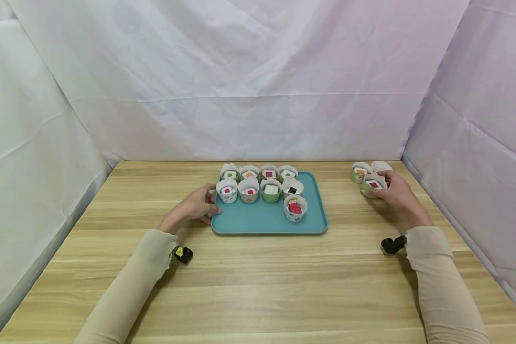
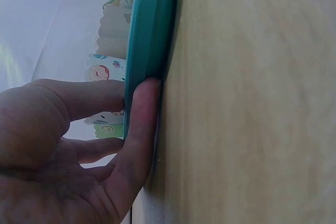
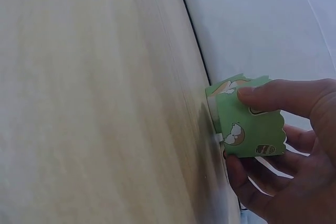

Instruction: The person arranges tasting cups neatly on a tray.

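Note:
My left hand [image 1: 195,205] holds the teal tray [image 1: 258,222] by its left edge, with digits at its rim and side wall in the left wrist view. Several patterned paper cups, each with a small sushi-like piece inside, stand in two rows at the back of the tray. One cup with a red piece [image 1: 295,207] sits alone in front, at the right. At the far right my right hand [image 1: 397,193] grips a green paper cup [image 3: 249,129] between thumb and fingers. Inside that cup is a white piece with a dark red middle [image 1: 373,184].
Behind the gripped cup stand a green cup with an orange-topped piece [image 1: 360,171] and a pale cup [image 1: 381,166], near the table's back edge. White cloth [image 1: 258,95] hangs behind and along both sides of the wooden table [image 1: 279,286].

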{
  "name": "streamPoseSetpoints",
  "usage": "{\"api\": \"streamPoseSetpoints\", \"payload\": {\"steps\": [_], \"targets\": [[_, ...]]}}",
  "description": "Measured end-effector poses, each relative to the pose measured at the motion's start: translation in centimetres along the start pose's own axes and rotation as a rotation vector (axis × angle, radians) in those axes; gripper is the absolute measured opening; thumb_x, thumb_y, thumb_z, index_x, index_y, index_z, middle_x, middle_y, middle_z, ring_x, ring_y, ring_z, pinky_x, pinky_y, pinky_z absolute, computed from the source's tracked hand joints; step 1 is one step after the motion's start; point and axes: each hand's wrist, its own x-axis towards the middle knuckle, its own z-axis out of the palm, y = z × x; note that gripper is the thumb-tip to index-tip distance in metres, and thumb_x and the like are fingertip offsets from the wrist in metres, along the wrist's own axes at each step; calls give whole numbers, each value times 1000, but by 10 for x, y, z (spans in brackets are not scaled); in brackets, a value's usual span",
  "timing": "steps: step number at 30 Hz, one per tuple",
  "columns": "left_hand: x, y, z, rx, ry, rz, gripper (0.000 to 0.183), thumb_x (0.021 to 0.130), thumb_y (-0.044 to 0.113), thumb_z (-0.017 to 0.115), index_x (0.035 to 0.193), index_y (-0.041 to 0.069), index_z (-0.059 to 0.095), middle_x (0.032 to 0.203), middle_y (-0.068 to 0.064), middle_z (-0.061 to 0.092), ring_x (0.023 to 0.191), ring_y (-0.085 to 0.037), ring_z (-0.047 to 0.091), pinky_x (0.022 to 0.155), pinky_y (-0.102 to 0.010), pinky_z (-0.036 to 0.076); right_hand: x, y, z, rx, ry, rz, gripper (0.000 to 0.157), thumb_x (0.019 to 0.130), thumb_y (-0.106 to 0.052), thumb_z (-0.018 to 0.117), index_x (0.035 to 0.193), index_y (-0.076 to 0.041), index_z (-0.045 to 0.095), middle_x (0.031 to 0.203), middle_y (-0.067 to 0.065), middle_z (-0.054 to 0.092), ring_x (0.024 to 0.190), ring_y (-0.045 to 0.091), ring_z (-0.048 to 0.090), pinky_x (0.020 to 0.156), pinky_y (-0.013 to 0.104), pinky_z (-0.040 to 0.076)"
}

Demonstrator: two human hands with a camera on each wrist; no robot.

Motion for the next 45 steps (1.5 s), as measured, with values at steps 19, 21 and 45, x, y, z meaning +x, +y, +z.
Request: {"api": "streamPoseSetpoints", "payload": {"steps": [19, 21, 45], "targets": [[1, -1, -1, -10, -8, -3, 82, 94, -1, 69, 162, 7, 25, 120, -21, 46, 92, -25, 58, 72, -39, 67, -4, -22, 2, 42, -5, -25, 79, 92, -22, 77, 150, 11, 36, 137, 38, 52, 119, 42, 53, 76, 11, 40], [1, -1, -1, -10, -7, -2, 82, 94, -1, 69, 162, 8, 25, 120, -21, 46, 92, -25, 58, 72, -39, 67, -4, -26, 2, 41, -1, -31, 78, 91, -23, 77, 150, 10, 36, 137, 37, 52, 119, 42, 54, 78, 13, 41], [2, -2, 0, -6, 2, 8, 84, 92, -2, 70, 162, 6, 25, 118, -20, 46, 83, -22, 58, 70, -39, 67, -13, -88, 12, 15, -16, -137, 80, 93, -32, 77, 153, 4, 38, 136, 28, 55, 117, 40, 55, 84, 36, 50]]}}
